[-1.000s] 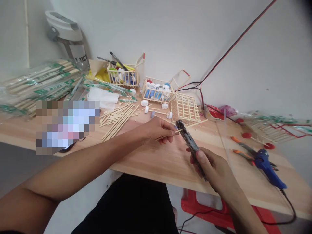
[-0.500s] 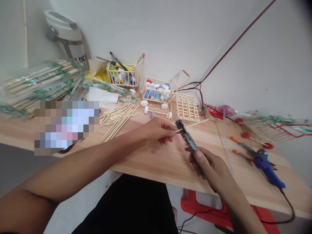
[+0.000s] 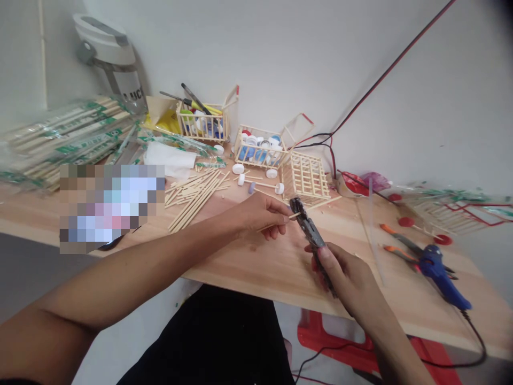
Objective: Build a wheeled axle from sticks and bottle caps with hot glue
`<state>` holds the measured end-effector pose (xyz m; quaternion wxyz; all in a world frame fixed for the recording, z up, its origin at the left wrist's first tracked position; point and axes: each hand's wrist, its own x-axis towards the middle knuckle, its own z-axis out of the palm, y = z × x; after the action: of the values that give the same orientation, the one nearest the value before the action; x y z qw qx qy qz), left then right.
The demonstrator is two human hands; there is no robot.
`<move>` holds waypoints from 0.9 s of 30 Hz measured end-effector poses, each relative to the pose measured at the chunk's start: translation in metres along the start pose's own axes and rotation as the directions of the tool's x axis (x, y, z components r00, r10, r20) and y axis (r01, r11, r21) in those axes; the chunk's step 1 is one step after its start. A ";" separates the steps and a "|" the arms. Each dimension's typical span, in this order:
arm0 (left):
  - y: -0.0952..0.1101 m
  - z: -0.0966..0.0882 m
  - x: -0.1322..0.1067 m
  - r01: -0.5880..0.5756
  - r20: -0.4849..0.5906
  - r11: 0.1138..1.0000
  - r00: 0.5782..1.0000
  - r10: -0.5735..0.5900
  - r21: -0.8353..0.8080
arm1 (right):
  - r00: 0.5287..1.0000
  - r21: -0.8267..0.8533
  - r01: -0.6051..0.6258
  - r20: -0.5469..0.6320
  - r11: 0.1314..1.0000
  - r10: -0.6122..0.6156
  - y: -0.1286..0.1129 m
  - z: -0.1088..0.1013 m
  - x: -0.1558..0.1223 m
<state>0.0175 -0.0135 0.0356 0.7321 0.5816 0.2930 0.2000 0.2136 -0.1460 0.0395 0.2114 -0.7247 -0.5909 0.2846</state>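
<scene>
One thin wooden stick (image 3: pixel 294 216) is just right of center in the frame, pinched tight by the left hand (image 3: pixel 265 215), its tip right at the head of a dark metal tool (image 3: pixel 311 232) that the right hand (image 3: pixel 343 271) is wrapped around. Bunch of loose sticks (image 3: pixel 196 203) on the counter (image 3: pixel 240 264) left of center, plus a blue glue gun (image 3: pixel 440 275) toward the lower right.

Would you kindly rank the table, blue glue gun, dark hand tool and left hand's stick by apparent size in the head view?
1. Table
2. Blue glue gun and dark hand tool: too alike to rank; the right hand partly covers the tool
3. Stick in the left hand
</scene>
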 end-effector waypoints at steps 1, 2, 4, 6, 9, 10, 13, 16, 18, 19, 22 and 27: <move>0.000 0.000 0.000 0.004 0.001 1.000 1.000 -0.004 -0.007 | 1.000 0.000 -0.008 0.005 1.000 0.008 0.001 0.000 0.000; 0.000 0.000 0.000 0.009 -0.001 1.000 1.000 -0.009 -0.015 | 1.000 -0.001 -0.014 0.010 1.000 0.014 0.001 0.001 -0.001; -0.001 0.001 0.000 0.015 0.001 0.999 1.000 -0.015 -0.029 | 1.000 -0.018 -0.008 0.018 1.000 0.008 0.001 0.001 -0.002; -0.003 0.001 0.000 0.015 0.014 0.999 1.000 -0.014 -0.031 | 1.000 -0.050 0.011 0.013 0.999 -0.011 0.000 0.001 -0.002; -0.005 0.001 0.001 0.013 0.032 1.000 0.999 -0.012 -0.024 | 1.000 -0.083 0.023 0.014 0.996 -0.022 0.000 0.000 -0.003; -0.006 0.001 0.001 0.012 0.036 1.000 0.999 -0.012 -0.019 | 1.000 -0.087 0.024 0.019 0.996 -0.022 0.001 -0.001 -0.003; -0.004 0.000 0.000 0.010 0.069 1.000 0.998 -0.011 0.016 | 0.999 -0.110 0.039 0.023 0.993 -0.036 0.002 -0.001 -0.003; 0.000 0.000 -0.002 -0.002 0.111 0.995 0.994 -0.009 0.098 | 0.998 -0.159 0.070 0.005 0.985 -0.070 0.003 -0.002 -0.003; 0.001 0.001 -0.003 -0.018 0.101 0.990 0.995 0.003 0.141 | 0.996 -0.186 0.091 -0.003 0.978 -0.093 0.003 -0.002 -0.002; 0.001 0.002 -0.003 -0.028 0.088 0.988 0.996 0.015 0.151 | 0.994 -0.193 0.102 -0.003 0.976 -0.105 0.003 -0.002 -0.001; -0.003 0.003 -0.002 -0.059 0.064 0.986 0.997 0.050 0.154 | 0.990 -0.210 0.140 0.008 0.968 -0.142 0.003 -0.004 0.001; -0.011 0.002 0.001 -0.094 0.111 0.987 0.991 0.079 0.131 | 0.989 -0.208 0.149 0.042 0.967 -0.144 0.005 -0.006 0.000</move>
<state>0.0194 -0.0173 0.0254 0.6957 0.6522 0.2414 0.1802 0.2218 -0.1471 0.0408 0.1461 -0.6936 -0.6723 0.2135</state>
